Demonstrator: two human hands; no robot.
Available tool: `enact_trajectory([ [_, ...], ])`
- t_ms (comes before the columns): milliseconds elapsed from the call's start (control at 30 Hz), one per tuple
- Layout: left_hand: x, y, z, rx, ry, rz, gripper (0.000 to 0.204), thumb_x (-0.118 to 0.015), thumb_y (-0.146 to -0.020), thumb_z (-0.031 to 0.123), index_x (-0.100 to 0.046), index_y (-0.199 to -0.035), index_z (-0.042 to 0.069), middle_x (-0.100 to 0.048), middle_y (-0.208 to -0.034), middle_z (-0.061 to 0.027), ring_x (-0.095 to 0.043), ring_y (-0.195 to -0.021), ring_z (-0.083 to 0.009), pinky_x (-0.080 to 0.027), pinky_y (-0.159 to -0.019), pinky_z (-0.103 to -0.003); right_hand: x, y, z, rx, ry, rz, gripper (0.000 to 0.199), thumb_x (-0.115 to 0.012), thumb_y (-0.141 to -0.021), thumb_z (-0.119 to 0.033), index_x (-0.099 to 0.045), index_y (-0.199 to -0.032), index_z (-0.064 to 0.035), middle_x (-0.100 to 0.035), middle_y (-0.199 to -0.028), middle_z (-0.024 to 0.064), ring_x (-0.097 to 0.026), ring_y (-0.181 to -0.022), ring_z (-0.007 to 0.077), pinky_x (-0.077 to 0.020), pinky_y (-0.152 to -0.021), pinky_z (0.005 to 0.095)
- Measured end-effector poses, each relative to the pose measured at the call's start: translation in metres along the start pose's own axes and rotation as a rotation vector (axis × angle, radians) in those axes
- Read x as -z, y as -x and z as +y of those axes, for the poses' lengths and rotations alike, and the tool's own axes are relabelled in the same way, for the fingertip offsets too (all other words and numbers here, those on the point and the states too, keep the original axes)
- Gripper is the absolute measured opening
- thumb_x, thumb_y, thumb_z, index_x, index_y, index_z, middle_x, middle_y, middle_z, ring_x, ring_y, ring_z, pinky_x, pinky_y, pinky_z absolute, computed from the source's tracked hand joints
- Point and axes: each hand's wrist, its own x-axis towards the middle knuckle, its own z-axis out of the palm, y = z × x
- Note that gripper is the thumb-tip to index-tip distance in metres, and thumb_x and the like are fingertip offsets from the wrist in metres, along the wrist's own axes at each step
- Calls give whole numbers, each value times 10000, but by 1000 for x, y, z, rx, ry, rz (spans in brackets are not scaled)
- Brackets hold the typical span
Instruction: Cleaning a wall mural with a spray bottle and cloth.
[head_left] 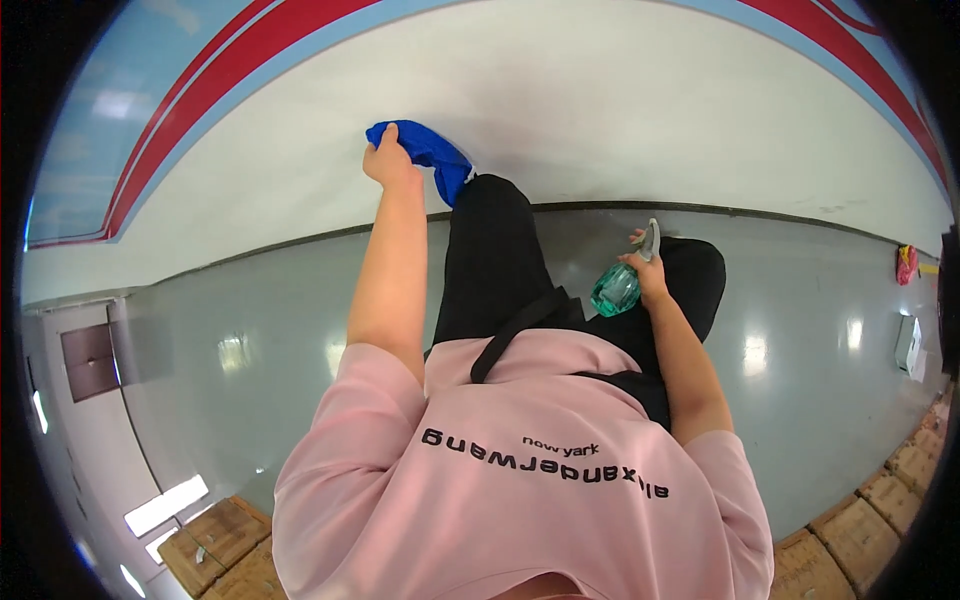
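Neck of bottle (615, 290) was hidden by right hand (649, 273). Red package (906, 265) right of bottle: was too small to identify. Boxes (856, 540) lower right of bottle were cut off.

Left hand (392, 163) and right hand (645, 272) both gripping, bare arms extended, knees bent.
From the torso (530, 450), the left hand reaches toward eleven o'clock, thumb pointing to twelve, its forearm (388, 270) nearly vertical; the right hand sits lower, toward one, fingers curled, its forearm (690, 355) slanting toward eleven. The left knee (490, 200) lies near twelve.
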Motion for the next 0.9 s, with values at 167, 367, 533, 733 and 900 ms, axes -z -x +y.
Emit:
enact_trajectory([
  [167, 11, -7, 3, -813, -916, 0, 162, -638, -701, 133, -561, -671, -6, -584, -653, -101, -575, -597, -197, -437, -543, -346, 10, -6, 6, -3, 40, 24, 617, -577, -674, -53, -345, -1245, -45, -431, -1193, 104, -552, -879, 230, -429, -766, 328],
  [367, 16, -13, 6, -215, -405, -154, 97, -618, -732, 95, -572, -768, 18, -604, -736, -86, -594, -650, -211, -465, -560, -347, 6, -1, 2, 3, 8, 16, 627, -578, -676, -57, -336, -1254, -44, -427, -1202, 105, -544, -900, 224, -414, -792, 327],
  [533, 1, -6, 8, 180, 144, -9, 83, -602, -749, 39, -561, -813, 4, -599, -754, -64, -586, -609, -205, -457, -539, -292, 0, 2, -6, 2, -36, -22, 635, -619, -654, -37, -365, -1236, -33, -446, -1171, 113, -517, -961, 207, -416, -805, 319],
  [733, 12, -4, 5, -623, -868, -15, 97, -638, -715, 74, -580, -658, 20, -583, -636, -55, -523, -563, -153, -412, -540, -280, 5, 1, -4, -44, -36, 15, 627, -606, -661, -37, -362, -1238, -41, -431, -1178, 112, -522, -958, 214, -420, -813, 321],
  [900, 23, -11, 8, -62, -235, -156, 79, -623, -730, 51, -573, -788, 32, -599, -747, -62, -578, -647, -173, -465, -563, -287, 7, -2, 6, 6, -6, 1, 629, -576, -676, -46, -334, -1257, -50, -412, -1213, 108, -548, -885, 217, -427, -769, 327],
])
